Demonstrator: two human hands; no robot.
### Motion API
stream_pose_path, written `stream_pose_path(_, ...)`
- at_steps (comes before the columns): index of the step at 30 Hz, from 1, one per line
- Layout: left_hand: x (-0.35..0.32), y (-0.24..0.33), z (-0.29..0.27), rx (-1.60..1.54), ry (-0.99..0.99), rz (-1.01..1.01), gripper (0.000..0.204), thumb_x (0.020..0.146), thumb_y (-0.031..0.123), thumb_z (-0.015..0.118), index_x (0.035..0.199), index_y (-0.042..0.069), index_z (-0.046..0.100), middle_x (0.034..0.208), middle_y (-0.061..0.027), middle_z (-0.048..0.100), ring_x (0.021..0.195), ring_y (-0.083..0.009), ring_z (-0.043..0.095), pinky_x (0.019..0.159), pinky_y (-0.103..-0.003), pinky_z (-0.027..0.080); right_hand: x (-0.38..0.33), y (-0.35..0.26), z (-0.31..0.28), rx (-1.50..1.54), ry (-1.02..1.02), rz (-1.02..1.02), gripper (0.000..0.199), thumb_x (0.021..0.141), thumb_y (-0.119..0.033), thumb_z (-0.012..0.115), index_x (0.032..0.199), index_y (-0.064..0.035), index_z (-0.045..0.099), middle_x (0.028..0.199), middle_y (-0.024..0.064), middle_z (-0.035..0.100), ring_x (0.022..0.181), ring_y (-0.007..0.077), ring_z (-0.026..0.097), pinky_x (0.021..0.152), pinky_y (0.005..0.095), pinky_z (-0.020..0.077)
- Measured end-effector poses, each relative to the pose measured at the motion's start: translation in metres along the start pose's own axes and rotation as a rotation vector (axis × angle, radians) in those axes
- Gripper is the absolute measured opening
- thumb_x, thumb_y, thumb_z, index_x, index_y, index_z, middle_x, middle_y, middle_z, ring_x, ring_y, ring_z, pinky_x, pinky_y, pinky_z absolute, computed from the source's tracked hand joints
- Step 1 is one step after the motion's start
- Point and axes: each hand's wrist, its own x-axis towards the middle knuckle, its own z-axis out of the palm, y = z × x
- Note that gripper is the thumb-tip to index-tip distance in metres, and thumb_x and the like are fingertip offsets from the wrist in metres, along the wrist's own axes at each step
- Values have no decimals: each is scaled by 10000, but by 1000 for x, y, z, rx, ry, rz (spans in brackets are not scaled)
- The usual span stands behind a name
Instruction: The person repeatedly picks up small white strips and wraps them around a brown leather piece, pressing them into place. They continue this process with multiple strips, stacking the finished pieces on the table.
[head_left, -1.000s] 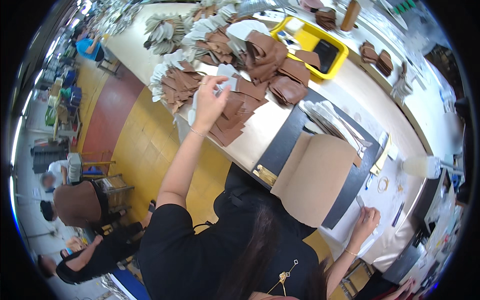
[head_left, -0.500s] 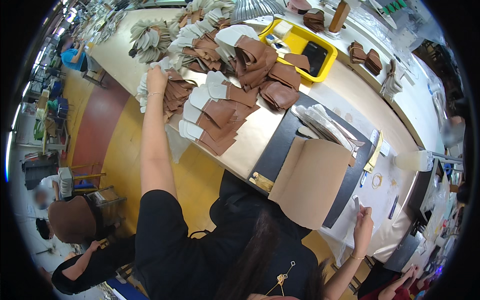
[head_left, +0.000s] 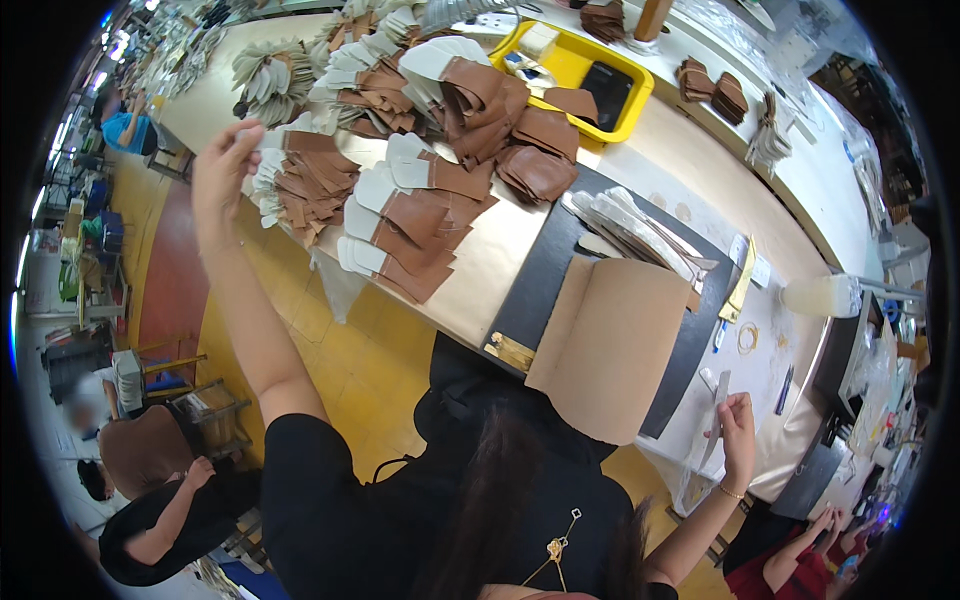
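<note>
Clock on frame centre, 12 = top. Right hand (head_left: 738, 430), 4 o'clock: fingers pinched narrow on a flat grey strip (head_left: 717, 415). Left hand (head_left: 225, 175), 10 o'clock, bench edge, right beside the first fan of brown-and-white pieces (head_left: 318, 182); fingers curled, thumb near tips, can't tell if a piece is between them.

Risks, my read: first fan sits close to the bench (head_left: 495, 255) edge, loosely overlapped; a wrist or finger catching a piece could drag several onto the floor (head_left: 290, 285). Second fan (head_left: 413, 215), 11 o'clock, could lose its spacing the same way if the forearm swings in. Strip is thin and pinched, so a loose grip could let it twist or drop; sharp edge or not, can't tell. Brown sheet (head_left: 625, 345), 4 o'clock, lies curved on the black board (head_left: 545, 235) with its near end past the bench edge; a bump from the body could shift it.

Pointing: strip's long axis runs from just past 12 to just past 6, nearly upright in frame, upper end away from the body. Fan pieces: long axes roughly 10 to 4, white ends toward 10, brown toward 4, splayed a bit.
</note>
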Motion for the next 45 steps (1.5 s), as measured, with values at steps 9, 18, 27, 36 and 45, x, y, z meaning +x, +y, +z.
stream_pose_path(9, -155, 104, 126, -309, -495, 380, 217, 834, 60, 674, 1022, -45, 644, 852, -128, 634, 648, -202, 671, 586, -267, 537, -4, -6, 18, 156, 263, -115, 141, 957, -200, 566, 974, -95, 473, 1080, 70, 586, 871, 107, 588, 649, 261, 518)
stream_pose_path(18, -236, 58, 249, -500, -1086, -381, 132, 881, -23, 609, 1003, -74, 609, 881, -134, 611, 758, -220, 695, 644, -270, 581, -33, -27, 22, 293, 275, -224, 151, 955, -171, 582, 993, -63, 485, 877, 69, 611, 732, 101, 593, 666, 226, 485)
stream_pose_path(27, -238, 2, 243, -631, -1108, -777, 324, 996, 231, 483, 1106, -68, 541, 927, -176, 641, 767, -235, 697, 656, -292, 588, -37, -85, 54, 346, 28, -316, 111, 923, -121, 623, 941, -40, 550, 804, 23, 602, 701, 57, 567, 595, 186, 455)
stream_pose_path(36, -238, 3, 241, -584, -1104, -773, 595, 1020, 452, 322, 1123, -96, 531, 950, -251, 646, 763, -291, 702, 651, -314, 594, -22, -157, 115, -113, -303, -317, 150, 834, -134, 719, 830, -8, 637, 671, -7, 612, 592, 33, 527, 520, 197, 410)
stream_pose_path(45, -235, 6, 243, -516, -1137, -722, 625, 1016, 464, 335, 1098, -116, 553, 911, -273, 667, 757, -290, 707, 647, -304, 590, -20, -169, 140, -339, -201, -405, 164, 801, -161, 715, 779, -9, 656, 613, 38, 627, 507, 69, 525, 482, 218, 389)
